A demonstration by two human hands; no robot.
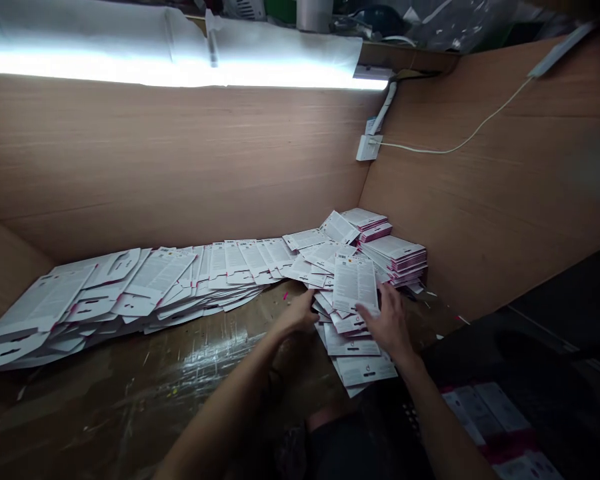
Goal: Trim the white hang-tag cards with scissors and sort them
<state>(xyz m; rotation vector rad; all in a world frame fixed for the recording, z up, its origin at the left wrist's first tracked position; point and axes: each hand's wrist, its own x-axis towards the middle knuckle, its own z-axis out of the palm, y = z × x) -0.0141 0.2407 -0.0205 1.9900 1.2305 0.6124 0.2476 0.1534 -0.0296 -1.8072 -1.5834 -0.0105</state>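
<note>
A pile of white printed cards with hang slots lies in front of me, spread toward the table's front edge. On top is a card with dense grey print. My left hand is at the pile's left side, its thumb and fingers apart near the card edges. My right hand is at the right side, fingers spread, the thumb reaching over the lower right of the top card. Neither hand is closed around a card. Some of the left fingers are hidden.
A long row of overlapping cards runs along the back left. Stacked cards with pink edges stand in the right corner. Board walls enclose the brown table. Below right are more cards. A lamp glows above.
</note>
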